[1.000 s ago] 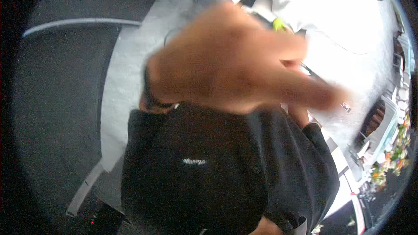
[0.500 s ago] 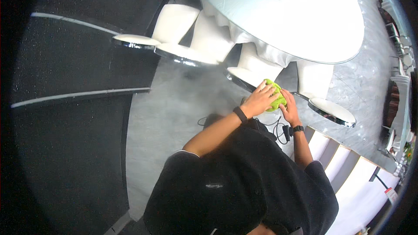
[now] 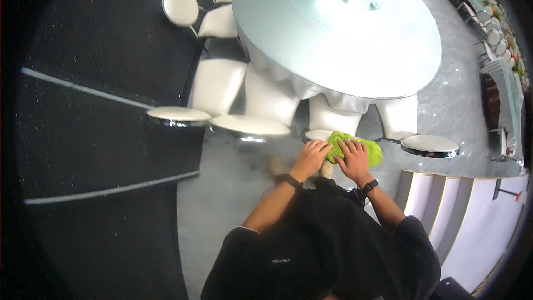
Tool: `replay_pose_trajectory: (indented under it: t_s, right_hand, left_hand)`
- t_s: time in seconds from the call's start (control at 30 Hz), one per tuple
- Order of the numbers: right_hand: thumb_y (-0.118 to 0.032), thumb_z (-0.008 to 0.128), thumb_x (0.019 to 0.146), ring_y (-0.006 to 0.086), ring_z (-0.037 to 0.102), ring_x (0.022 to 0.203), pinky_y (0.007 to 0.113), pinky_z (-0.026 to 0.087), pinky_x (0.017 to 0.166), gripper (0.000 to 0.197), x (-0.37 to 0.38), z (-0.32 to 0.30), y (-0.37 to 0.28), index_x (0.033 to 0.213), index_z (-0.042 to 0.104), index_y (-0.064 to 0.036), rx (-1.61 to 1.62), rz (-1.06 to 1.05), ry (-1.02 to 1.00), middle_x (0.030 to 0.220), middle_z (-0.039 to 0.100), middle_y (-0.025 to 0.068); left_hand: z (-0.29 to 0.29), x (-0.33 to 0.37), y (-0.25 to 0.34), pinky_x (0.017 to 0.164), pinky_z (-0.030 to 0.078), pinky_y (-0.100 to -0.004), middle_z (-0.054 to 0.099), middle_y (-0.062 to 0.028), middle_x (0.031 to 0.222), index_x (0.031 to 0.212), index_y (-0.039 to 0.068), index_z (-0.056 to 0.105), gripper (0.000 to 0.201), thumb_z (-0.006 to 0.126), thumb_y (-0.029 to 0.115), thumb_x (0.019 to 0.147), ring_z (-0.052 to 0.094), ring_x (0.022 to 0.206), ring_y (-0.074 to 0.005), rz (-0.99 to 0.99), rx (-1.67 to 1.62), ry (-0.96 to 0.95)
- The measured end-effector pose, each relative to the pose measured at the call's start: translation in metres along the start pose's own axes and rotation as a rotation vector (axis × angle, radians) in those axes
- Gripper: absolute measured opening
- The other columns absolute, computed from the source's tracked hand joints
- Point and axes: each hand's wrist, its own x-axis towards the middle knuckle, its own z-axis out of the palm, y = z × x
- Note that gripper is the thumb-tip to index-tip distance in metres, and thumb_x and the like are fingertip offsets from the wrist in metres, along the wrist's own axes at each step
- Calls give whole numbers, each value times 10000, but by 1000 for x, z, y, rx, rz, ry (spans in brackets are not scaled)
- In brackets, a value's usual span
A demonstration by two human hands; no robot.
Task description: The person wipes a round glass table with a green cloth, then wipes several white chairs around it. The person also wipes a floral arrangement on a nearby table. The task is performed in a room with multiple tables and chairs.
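Note:
A bright lime-green cloth [image 3: 373, 154] is bunched up in front of me, just over the back of a white chair [image 3: 317, 135]. My right hand [image 3: 353, 162] lies on top of it, its fingers bent over the folds. At the cloth's left side, my left hand [image 3: 310, 161] grips the edge with its fingers close together; what its fingertips do under the folds is hidden. Both wrists wear dark bands.
Beyond the chairs stands a large round table [image 3: 327, 61] with a glass top and a white skirt. More white chairs [image 3: 250, 125] ring it. White steps [image 3: 422, 195] rise at the right, and a dark carpet [image 3: 105, 150] covers the left.
My view has shifted, so table and chairs sit lower. The cloth has spread out to the right under my right hand, which has moved over its top; my left hand has slid to its left edge.

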Motion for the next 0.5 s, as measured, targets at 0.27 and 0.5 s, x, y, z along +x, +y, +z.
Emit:
replay_pose_trajectory:
  t_s: [0.27,0.5]
  right_hand:
    - [-190,725,936,422,584,1150,520,427,1039,414,90,93,-123,1304,637,-22,460,90,177,1205,670,187]
    - [-262,658,986,444,593,1253,539,450,1074,427,206,159,-249,1346,650,-31,653,-39,-67,1343,670,212]
  left_hand:
    - [-112,-44,-106,855,509,-454,648,-122,1027,1243,87,705,363,592,17,906,628,1008,-331,-141,107,99]
    - [-218,-113,-188,887,513,-473,649,-167,1096,1204,65,712,308,619,6,916,632,1021,-379,-334,203,378]
